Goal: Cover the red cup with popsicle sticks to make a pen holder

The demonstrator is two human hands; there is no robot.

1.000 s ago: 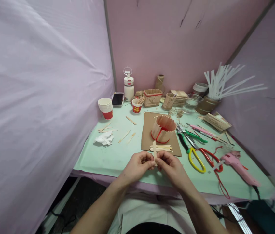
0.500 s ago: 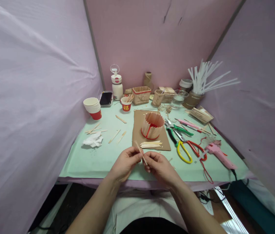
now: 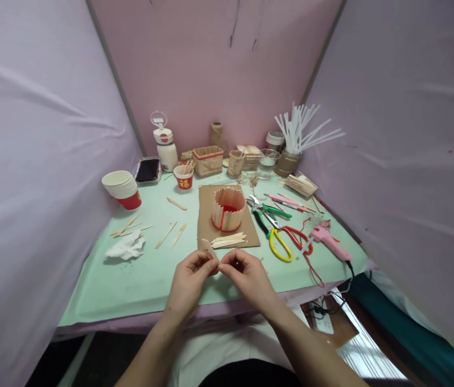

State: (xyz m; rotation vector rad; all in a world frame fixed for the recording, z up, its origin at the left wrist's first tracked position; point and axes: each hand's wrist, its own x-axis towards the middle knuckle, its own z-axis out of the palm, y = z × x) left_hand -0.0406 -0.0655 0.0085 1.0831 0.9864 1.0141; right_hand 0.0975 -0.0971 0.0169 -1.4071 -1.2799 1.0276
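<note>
Pinched between the fingertips of my left hand point(image 3: 194, 274) and my right hand point(image 3: 246, 274) is a thin flat wooden stick point(image 3: 209, 250), tilted up to the left with its broad face showing. Both hands are closed on it, near the table's front edge. Just beyond them a brown cardboard sheet point(image 3: 206, 215) bears a few pale sticks point(image 3: 229, 241) and a round holder of upright wooden sticks point(image 3: 232, 219) with a red base rim and red inside.
Pliers point(image 3: 277, 210), scissors with yellow and red handles point(image 3: 280, 248) and a pink glue gun point(image 3: 331, 243) lie right. Loose sticks, crumpled tissue point(image 3: 125, 246) and stacked paper cups point(image 3: 122, 189) are left. Along the back stand a bottle point(image 3: 166, 153), a stick basket point(image 3: 208, 162) and white glue sticks point(image 3: 297, 129).
The view has swung right, so the table things appear further left. The held stick has turned from its narrow edge to its flat face, and my hands have shifted along its length.
</note>
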